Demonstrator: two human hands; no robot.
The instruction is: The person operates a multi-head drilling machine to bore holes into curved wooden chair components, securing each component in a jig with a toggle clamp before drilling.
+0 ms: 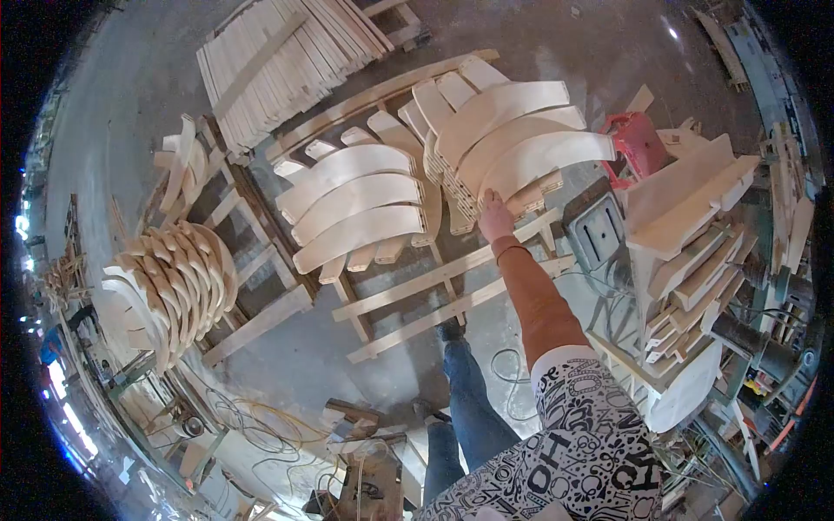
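My right hand (pixel 496 219) is at the near left end of a pale curved wooden piece (pixel 547 156), with its fingers closed on the edge. That piece lies on top of a stack of similar curved pieces (pixel 499 111). To the left, a second stack of curved pieces (pixel 356 193) rests on the same slatted wooden pallet (pixel 408 291). My right arm reaches forward from the lower right. I do not see my left hand.
Long boards (pixel 278 65) are stacked at the top left, and more curved parts (pixel 178 282) stand at the left. A red object (pixel 645 143), a metal-framed box (pixel 596 229) and shelved wooden pieces (pixel 686 252) are at the right. Cables (pixel 512 369) lie on the floor.
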